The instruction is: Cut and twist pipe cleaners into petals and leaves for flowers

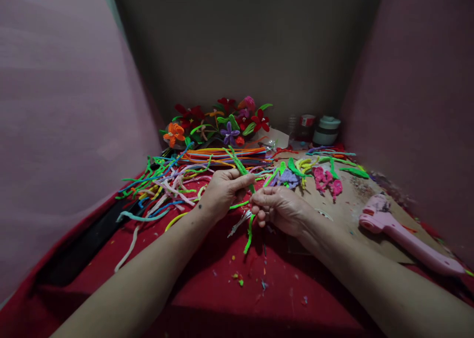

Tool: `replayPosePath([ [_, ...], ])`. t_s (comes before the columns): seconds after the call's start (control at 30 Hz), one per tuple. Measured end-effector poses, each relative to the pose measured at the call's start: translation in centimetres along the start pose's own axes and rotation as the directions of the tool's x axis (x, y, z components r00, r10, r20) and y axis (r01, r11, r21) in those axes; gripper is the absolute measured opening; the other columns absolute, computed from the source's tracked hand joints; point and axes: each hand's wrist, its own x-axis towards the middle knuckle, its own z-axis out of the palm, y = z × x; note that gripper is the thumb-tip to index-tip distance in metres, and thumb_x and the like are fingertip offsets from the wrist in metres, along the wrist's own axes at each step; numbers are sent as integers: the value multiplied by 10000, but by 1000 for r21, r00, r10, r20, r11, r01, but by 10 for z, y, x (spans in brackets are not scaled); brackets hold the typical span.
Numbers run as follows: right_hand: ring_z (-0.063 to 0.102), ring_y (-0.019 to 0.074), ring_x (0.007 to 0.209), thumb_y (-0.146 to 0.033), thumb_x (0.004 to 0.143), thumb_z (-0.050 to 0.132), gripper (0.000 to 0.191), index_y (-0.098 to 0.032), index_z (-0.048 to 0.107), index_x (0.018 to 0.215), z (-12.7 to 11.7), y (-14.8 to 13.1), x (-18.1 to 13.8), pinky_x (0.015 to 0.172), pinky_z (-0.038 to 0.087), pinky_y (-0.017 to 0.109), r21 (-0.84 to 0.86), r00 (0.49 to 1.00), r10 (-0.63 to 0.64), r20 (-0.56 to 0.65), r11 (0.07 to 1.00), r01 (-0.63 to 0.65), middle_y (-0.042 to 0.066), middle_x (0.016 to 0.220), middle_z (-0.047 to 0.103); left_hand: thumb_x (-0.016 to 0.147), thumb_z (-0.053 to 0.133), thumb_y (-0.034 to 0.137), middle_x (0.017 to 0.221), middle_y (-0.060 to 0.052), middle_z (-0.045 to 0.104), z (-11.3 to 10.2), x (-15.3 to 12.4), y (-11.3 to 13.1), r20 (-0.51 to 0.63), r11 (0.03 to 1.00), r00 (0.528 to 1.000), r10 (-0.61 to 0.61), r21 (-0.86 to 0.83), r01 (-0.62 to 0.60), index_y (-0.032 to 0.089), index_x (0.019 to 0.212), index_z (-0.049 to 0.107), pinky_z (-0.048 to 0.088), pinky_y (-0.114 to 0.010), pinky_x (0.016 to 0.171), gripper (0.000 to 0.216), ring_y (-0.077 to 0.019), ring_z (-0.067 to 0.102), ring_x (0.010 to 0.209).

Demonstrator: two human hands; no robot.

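My left hand (224, 190) is closed around a bundle of green pipe cleaners (240, 166) that sticks up and away from me. My right hand (278, 208) is pinched on the lower end of the same green stem, and a loose green tail (249, 235) hangs down from it over the red cloth (207, 283). Both hands meet at the middle of the work surface. What else the right fingers hold is hidden.
A heap of loose coloured pipe cleaners (166, 185) lies left. Finished pipe-cleaner flowers (222, 120) stand at the back. Pink and purple pieces (326, 180) rest on cardboard (351, 209). A pink glue gun (403, 236) lies right. Jars (326, 129) sit behind.
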Motion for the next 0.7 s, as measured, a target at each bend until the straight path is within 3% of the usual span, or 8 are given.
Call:
replayPosePath([
  [0.17, 571, 97, 467, -207, 612, 731, 175, -100, 615, 686, -2, 0, -1, 489, 485, 230, -20, 996, -71, 45, 997, 72, 34, 595, 646, 665, 695, 278, 476, 69, 423, -3, 4, 1, -46, 982, 999, 28, -185, -37, 145, 619, 468, 184, -151, 344, 266, -13, 323, 350],
  [0.3, 632, 132, 596, -243, 614, 729, 195, -105, 655, 730, 1, -4, -4, 637, 497, 272, -5, 990, -135, 33, 991, 135, 60, 665, 686, 651, 703, 279, 480, 64, 432, -2, 3, 1, -20, 986, 999, -33, -165, 29, 144, 602, 446, 185, -151, 345, 295, -13, 324, 351],
  [0.47, 634, 147, 560, -260, 600, 728, 210, -105, 663, 727, 0, -4, -2, 606, 486, 286, -63, 992, -127, -16, 990, 126, 75, 648, 697, 659, 692, 287, 432, 78, 377, 4, 0, 1, -6, 988, 997, -81, -133, 79, 151, 572, 407, 149, -159, 338, 327, -13, 282, 324],
  [0.7, 631, 147, 534, -202, 588, 698, 148, -115, 650, 697, 0, -1, -1, 590, 493, 283, -36, 994, -96, -59, 995, 94, 74, 619, 694, 649, 701, 286, 500, 57, 439, 2, 0, -3, -10, 994, 998, -59, -89, 58, 139, 613, 473, 207, -157, 375, 274, -21, 346, 386],
])
